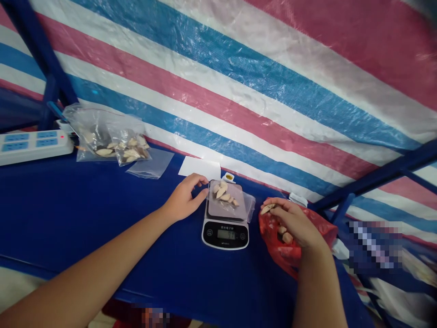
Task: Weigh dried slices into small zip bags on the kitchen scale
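A kitchen scale (225,234) with a lit display stands on the blue table. On its plate lies a clear plastic bag (248,206) with several pale dried slices (223,193) on or in it; which one I cannot tell. My left hand (187,197) is at the plate's left edge, thumb and fingers apart, holding nothing. Over a red plastic bag (285,259) to the right of the scale, my right hand (290,221) pinches one pale slice (267,208) between thumb and fingers. More pieces (287,237) show inside the red bag.
Clear bags of slices (131,148) lie at the back left, beside an empty clear bag (153,163) and a white power strip (34,146). White paper (200,167) and a small yellow-centred item (228,177) sit behind the scale. A striped sheet (205,95) hangs behind the table (85,214).
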Motion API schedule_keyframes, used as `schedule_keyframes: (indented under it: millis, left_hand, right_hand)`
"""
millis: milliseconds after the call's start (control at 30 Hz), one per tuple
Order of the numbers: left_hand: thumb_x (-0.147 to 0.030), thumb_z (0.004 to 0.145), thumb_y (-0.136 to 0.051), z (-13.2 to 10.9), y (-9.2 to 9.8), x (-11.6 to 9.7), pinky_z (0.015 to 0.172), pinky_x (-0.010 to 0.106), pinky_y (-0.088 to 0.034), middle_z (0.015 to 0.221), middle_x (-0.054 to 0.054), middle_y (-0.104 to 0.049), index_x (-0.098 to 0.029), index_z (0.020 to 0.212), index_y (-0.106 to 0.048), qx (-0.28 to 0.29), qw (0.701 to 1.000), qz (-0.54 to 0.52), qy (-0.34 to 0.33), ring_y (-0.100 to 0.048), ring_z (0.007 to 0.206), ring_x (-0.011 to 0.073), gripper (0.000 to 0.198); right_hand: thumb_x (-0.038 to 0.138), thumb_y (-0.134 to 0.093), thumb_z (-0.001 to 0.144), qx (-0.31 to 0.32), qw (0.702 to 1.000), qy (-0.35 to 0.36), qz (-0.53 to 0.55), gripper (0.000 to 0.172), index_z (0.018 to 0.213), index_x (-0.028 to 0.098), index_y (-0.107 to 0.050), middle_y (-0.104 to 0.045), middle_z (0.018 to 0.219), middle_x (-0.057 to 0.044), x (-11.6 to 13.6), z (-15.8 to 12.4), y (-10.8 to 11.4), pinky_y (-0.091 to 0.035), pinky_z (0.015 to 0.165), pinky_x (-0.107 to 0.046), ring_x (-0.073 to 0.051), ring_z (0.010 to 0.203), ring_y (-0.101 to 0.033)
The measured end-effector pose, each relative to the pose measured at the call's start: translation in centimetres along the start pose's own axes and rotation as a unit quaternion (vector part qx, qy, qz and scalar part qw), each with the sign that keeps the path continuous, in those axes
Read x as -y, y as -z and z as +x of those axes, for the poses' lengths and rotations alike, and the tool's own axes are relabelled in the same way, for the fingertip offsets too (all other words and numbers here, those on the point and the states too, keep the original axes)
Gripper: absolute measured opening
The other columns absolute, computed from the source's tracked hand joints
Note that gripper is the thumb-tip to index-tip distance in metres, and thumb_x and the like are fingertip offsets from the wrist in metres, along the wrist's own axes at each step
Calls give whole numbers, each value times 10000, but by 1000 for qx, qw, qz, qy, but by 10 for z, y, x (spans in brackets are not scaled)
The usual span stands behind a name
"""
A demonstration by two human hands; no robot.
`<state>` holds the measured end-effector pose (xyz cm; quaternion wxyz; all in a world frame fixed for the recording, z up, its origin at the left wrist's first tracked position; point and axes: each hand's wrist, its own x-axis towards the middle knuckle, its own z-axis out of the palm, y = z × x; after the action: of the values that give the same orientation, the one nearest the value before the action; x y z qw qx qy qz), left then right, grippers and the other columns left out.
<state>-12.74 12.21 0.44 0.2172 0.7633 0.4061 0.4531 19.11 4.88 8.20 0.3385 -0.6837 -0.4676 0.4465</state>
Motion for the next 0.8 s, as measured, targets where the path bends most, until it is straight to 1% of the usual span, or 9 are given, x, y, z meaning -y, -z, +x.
schedule_keyframes:
  millis: [100, 200, 333, 433, 533, 600, 667, 733, 800]
  left_hand:
    - [-310, 954, -547, 0, 1, -3, 879, 331, -503, 1043, 39, -637, -225, 1097, -588, 5, 1000, 11, -26, -607, 993, 188, 172]
    - [-291, 976, -516, -1, 0, -13, 984, 371, -484, 1145, 67, -639, -226, 1151, -600, 18, 997, 30, -66, -586, 1122, 215, 204]
    - [-266, 1009, -450, -2, -6, -36, 1102, 464, -408, 1381, 87, -588, -255, 1300, -588, 100, 983, 81, -128, -505, 1314, 258, 322]
    - [-268, 1015, -438, -1, -13, -46, 1133, 507, -371, 1425, 72, -573, -291, 1358, -578, 159, 970, 107, -146, -472, 1358, 274, 372]
    - [-269, 1018, -432, -2, -16, -48, 1139, 501, -369, 1391, 62, -596, -304, 1374, -579, 172, 969, 109, -141, -477, 1347, 263, 386]
    - [-268, 1018, -432, -2, -17, -46, 1146, 503, -365, 1385, 59, -601, -301, 1368, -585, 170, 970, 106, -138, -471, 1350, 262, 384]
    - [-264, 1012, -441, -3, -17, -45, 1150, 508, -363, 1385, 59, -603, -295, 1365, -587, 169, 970, 103, -139, -460, 1356, 266, 384]
    - [-259, 1006, -451, -4, -18, -44, 1150, 507, -368, 1393, 58, -601, -289, 1369, -584, 166, 970, 101, -143, -454, 1358, 267, 387]
    - [-254, 1004, -454, -4, -19, -44, 1146, 503, -374, 1403, 57, -596, -284, 1373, -579, 163, 970, 101, -147, -453, 1358, 265, 391]
  right_hand:
    - [224, -604, 633, 26, 998, 15, 49, 202, 825, 207, -666, -688, 723, 2, -2, 5, -3, -325, 458, -207, -104, 523, -529]
    - [184, -527, 505, 51, 995, 11, 80, 184, 666, 200, -617, -595, 571, 4, -5, 11, -12, -390, 520, -222, -137, 556, -552]
    - [214, -522, 477, 130, 983, -11, 127, 247, 696, 203, -636, -573, 595, -7, -4, 12, -23, -411, 522, -263, -168, 563, -544]
    - [260, -579, 577, 153, 979, -6, 137, 219, 777, 203, -644, -472, 585, 42, -3, 12, -27, -348, 488, -242, -117, 497, -418]
    - [326, -644, 727, 123, 989, 59, 54, 239, 923, 199, -700, -380, 557, 83, -5, 15, -33, -273, 459, -218, -93, 470, -316]
    - [380, -699, 779, 94, 986, 139, -21, 303, 1015, 195, -742, -490, 594, 60, -6, 18, -40, -347, 501, -226, -108, 515, -411]
    - [423, -747, 784, 69, 976, 197, -66, 353, 1049, 190, -765, -663, 744, 2, -8, 21, -50, -459, 631, -269, -155, 655, -562]
    - [424, -765, 778, 36, 971, 211, -107, 359, 1047, 187, -780, -744, 894, -41, -10, 23, -59, -492, 728, -308, -203, 781, -634]
    - [389, -742, 792, -8, 963, 212, -167, 318, 1035, 191, -797, -755, 864, -44, -11, 25, -65, -479, 703, -309, -209, 752, -636]
